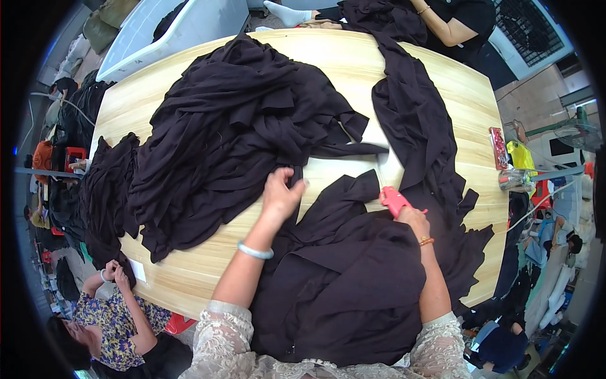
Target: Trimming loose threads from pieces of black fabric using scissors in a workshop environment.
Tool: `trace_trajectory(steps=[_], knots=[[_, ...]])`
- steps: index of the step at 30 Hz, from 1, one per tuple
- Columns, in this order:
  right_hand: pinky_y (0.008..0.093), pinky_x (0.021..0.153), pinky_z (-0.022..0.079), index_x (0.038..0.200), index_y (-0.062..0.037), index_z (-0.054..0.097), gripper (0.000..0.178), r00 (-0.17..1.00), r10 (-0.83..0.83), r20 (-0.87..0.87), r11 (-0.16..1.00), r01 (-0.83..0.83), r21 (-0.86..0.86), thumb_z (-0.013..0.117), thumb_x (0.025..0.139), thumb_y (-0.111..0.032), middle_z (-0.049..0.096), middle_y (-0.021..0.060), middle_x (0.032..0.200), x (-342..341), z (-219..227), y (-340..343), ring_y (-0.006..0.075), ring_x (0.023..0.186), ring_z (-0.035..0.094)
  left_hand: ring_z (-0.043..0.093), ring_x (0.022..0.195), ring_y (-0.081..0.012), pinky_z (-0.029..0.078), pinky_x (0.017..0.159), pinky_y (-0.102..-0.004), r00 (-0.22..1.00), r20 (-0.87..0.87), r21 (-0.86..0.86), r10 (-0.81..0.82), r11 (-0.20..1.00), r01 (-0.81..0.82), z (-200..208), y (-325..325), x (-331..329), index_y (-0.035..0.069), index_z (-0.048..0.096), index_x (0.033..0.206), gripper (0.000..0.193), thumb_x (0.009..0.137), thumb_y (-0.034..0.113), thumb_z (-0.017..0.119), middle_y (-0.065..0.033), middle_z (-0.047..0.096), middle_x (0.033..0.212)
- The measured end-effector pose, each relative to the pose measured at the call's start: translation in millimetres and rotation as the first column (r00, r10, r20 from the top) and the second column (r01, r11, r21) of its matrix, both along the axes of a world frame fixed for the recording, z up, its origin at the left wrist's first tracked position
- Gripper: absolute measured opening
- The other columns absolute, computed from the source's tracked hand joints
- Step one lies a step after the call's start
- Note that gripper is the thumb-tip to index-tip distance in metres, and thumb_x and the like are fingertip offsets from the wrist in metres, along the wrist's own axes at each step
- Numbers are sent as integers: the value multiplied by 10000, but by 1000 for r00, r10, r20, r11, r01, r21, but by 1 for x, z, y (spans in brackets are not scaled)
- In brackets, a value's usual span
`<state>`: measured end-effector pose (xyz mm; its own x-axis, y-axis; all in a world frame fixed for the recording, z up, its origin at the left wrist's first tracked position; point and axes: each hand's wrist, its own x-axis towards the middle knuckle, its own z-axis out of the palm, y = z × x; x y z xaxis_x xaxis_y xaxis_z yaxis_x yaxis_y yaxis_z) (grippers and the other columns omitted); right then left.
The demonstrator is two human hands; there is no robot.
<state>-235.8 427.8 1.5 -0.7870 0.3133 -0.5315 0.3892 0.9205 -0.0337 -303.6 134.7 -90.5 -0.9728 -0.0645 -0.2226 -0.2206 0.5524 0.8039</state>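
Note:
My right hand (413, 222) is closed around a pink hand tool (394, 201), which looks like a tagging gun with a thin pale piece at its front. Its exact kind is hard to make out. A dark cloth piece (353, 271) spreads over my lap and up onto the table edge below that hand. Fingers apart and slightly curled, my left hand (282, 193) hovers at the near edge of a big heap of dark cloth (221, 120) and holds nothing. To the right, a long run of dark cloth (420, 120) trails across the table.
The light wooden table (328, 54) has a white panel (142, 38) beyond its far left. A red box (498, 148) and a clear jar (516, 180) sit at its right edge. One person (113, 316) handles dark cloth at the near left; another (454, 28) sits across.

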Motion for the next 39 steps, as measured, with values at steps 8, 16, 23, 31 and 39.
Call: trace_trajectory(steps=[8,16,23,31,39], knots=[[461,803,536,910,-8,705,270,993,-112,-31,992,113,60,605,805,-235,681,228,932,7,4,10,383,918,665,566,1157,-305,442,986,-358,924,155,751,-351,649,120,35,61,21,-87,460,1281,571,792,89,694,-231,566,1246],[461,812,530,932,-15,699,298,998,-59,-32,998,59,-2,619,809,-273,679,225,941,9,4,15,379,936,659,655,754,-173,552,691,-286,963,201,893,-179,438,-105,124,57,-93,-37,605,1031,179,891,-46,495,-124,664,957],[477,798,524,892,10,676,365,973,-168,-161,986,169,-11,657,834,-351,667,254,918,14,-4,36,414,909,652,526,1187,-384,397,1018,-412,758,-154,214,-633,728,651,107,148,-36,-78,458,1302,600,855,279,639,-332,515,1261],[474,667,537,787,4,669,326,889,-200,-411,978,209,-26,610,864,-307,656,221,720,20,34,47,387,727,672,398,1294,-390,330,1077,-431,858,34,54,-512,859,510,50,24,28,-56,336,1406,1024,690,520,788,-275,436,1351],[418,791,528,973,-108,664,203,947,-56,-315,944,-53,-327,497,885,-184,669,158,990,42,-36,-8,323,938,652,387,1329,-177,294,1101,-279,623,320,587,-713,666,460,42,4,54,12,325,1456,559,974,231,505,-104,406,1466]])
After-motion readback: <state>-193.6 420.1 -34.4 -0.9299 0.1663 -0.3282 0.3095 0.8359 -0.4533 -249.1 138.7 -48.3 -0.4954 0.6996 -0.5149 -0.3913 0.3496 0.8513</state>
